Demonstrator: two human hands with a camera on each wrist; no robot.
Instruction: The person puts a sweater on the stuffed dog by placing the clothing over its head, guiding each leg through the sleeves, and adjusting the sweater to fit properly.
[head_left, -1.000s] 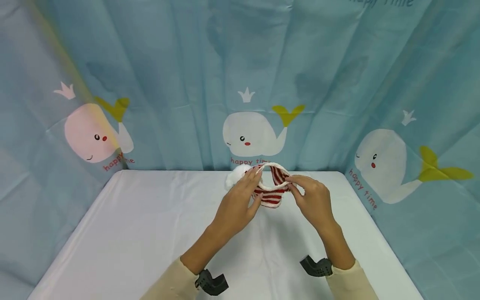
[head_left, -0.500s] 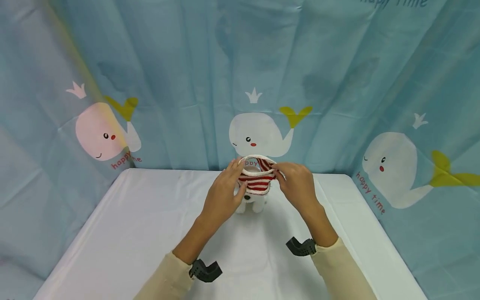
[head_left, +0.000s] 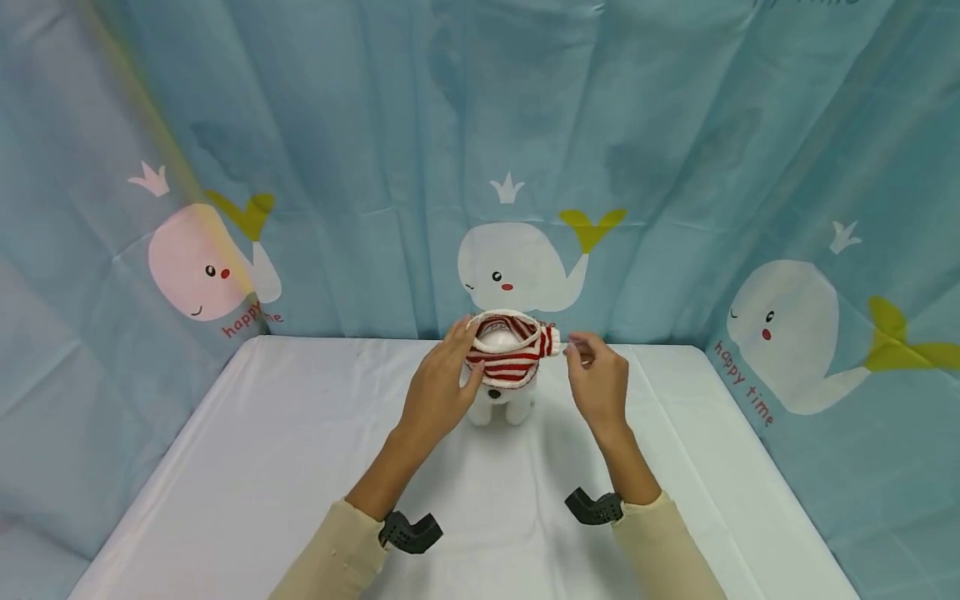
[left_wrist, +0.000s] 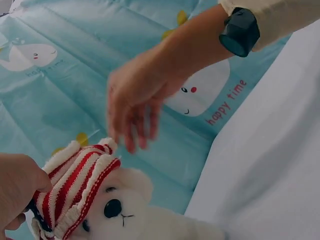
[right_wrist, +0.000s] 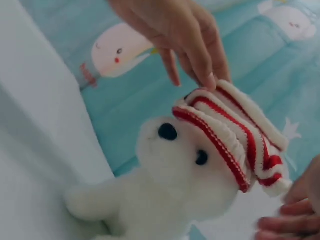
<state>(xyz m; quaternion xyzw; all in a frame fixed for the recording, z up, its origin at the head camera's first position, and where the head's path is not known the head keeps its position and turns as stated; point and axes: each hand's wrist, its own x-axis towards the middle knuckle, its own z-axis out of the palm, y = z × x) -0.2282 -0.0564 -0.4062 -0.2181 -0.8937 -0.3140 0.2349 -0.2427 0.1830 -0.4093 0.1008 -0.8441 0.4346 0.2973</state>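
Observation:
A small knitted sweater [head_left: 504,367], striped red and white, sits over the top of a white plush bear's head. The bear [right_wrist: 172,185] stands upright, its black nose, eyes and muzzle showing below the hem in the right wrist view. My left hand [head_left: 437,385] grips the sweater's left side, thumb in front and fingers behind. On the other side a short sleeve [head_left: 551,341] sticks out. My right hand [head_left: 600,377] is just beyond that sleeve's cuff, fingers loosely bent. In the left wrist view the right hand's fingers [left_wrist: 141,125] hang apart above the sweater [left_wrist: 75,187].
A white cloth covers the table [head_left: 300,467], with the bear near its back edge. Blue curtains [head_left: 360,167] printed with whales close in the back and both sides. A dark camera mount sits on each wrist.
The sweater came across and down onto the bear's head. Its right sleeve now sticks outward, and my right hand has moved from the neck opening to beyond the cuff. The left hand keeps its grip.

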